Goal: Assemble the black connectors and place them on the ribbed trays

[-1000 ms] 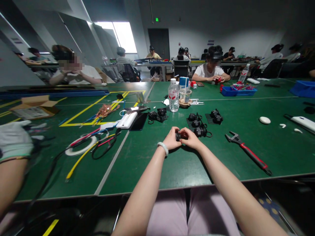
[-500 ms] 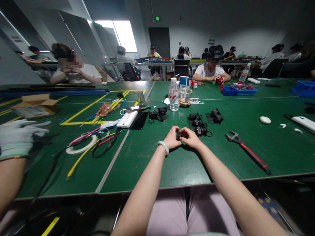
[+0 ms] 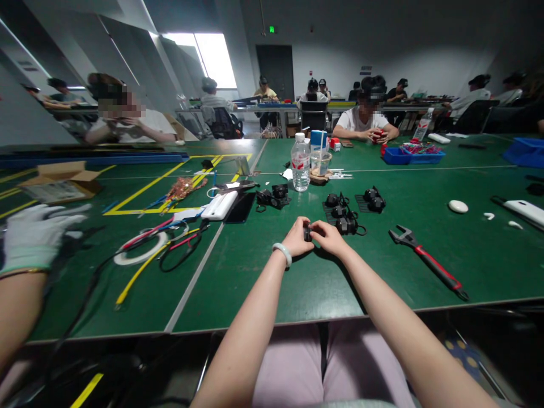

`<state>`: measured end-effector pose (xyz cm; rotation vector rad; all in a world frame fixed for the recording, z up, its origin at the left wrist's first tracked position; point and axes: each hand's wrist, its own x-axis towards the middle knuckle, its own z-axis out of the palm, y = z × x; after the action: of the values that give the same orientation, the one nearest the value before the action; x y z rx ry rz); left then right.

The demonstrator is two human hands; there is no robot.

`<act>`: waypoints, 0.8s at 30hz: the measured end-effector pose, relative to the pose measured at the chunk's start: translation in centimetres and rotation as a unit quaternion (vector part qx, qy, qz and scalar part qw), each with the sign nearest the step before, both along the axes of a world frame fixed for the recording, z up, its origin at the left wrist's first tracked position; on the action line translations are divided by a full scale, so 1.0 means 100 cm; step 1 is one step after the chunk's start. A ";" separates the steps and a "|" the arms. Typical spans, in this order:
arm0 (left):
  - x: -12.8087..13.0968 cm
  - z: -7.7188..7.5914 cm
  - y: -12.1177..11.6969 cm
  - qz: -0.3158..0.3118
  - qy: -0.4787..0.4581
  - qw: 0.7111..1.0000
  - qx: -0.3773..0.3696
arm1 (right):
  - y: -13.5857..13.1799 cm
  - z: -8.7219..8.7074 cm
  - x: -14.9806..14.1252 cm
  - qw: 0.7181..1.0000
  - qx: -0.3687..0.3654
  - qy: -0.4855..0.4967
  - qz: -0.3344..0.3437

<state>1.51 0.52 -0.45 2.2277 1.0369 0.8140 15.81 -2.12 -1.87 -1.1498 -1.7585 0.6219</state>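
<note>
Close together over the green table, both of my hands are curled around one small black part (image 3: 306, 233), mostly hidden by the fingers. My left hand (image 3: 297, 238), with a pale bangle at the wrist, grips it from the left. On its other side, my right hand (image 3: 331, 238) pinches it with closed fingers. Just beyond my right hand lie black fittings (image 3: 340, 212) with loose rings, and another black pair (image 3: 371, 200) rests to their right. More black fittings (image 3: 274, 196) sit beyond my left hand.
An adjustable wrench (image 3: 429, 263) with a red-and-black handle lies at right. Ahead stand a water bottle (image 3: 300, 164) and a cup (image 3: 320, 163). Cables (image 3: 140, 277), a white power bank (image 3: 220, 205) and a co-worker's gloved hand (image 3: 32, 238) are at left.
My right-hand fingers have shifted very slightly around the black part. The co-worker's gloved hand at left has moved a little. The table items stay put.
</note>
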 end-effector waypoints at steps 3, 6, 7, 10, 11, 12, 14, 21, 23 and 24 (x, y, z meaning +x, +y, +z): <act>0.000 -0.001 0.000 -0.002 0.001 1.000 0.004 | 0.000 0.000 0.000 1.000 0.004 -0.007 -0.006; -0.001 0.000 0.000 -0.003 0.005 1.000 0.005 | 0.000 0.000 0.000 1.000 0.006 -0.014 -0.006; 0.000 0.001 0.000 -0.001 0.007 1.000 0.004 | 0.000 0.000 0.000 1.000 0.006 -0.016 -0.007; 0.000 0.001 -0.001 0.004 0.008 1.000 0.001 | 0.001 0.000 0.000 1.000 0.009 -0.017 -0.012; 0.000 0.001 -0.001 0.004 0.007 1.000 0.001 | 0.001 0.001 0.000 1.000 0.009 -0.016 -0.012; 0.000 0.001 -0.001 0.004 0.005 1.000 0.001 | 0.001 0.001 0.000 1.000 0.008 -0.015 -0.012; 0.000 0.001 -0.001 0.003 0.003 1.000 0.002 | 0.000 0.001 0.000 1.000 0.007 -0.010 -0.012; -0.001 -0.001 0.000 -0.002 0.002 1.000 0.011 | 0.008 -0.006 0.003 0.991 -0.055 0.119 -0.015; -0.001 -0.001 -0.001 -0.003 0.003 1.000 0.014 | 0.009 -0.007 0.005 0.985 -0.067 0.159 -0.004; -0.001 0.000 -0.001 -0.002 0.004 1.000 0.014 | 0.010 -0.007 0.005 0.983 -0.069 0.169 0.011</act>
<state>1.43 0.44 -0.47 2.2581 1.0302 0.8231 16.32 -1.16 -2.60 -1.0476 -1.4570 0.9086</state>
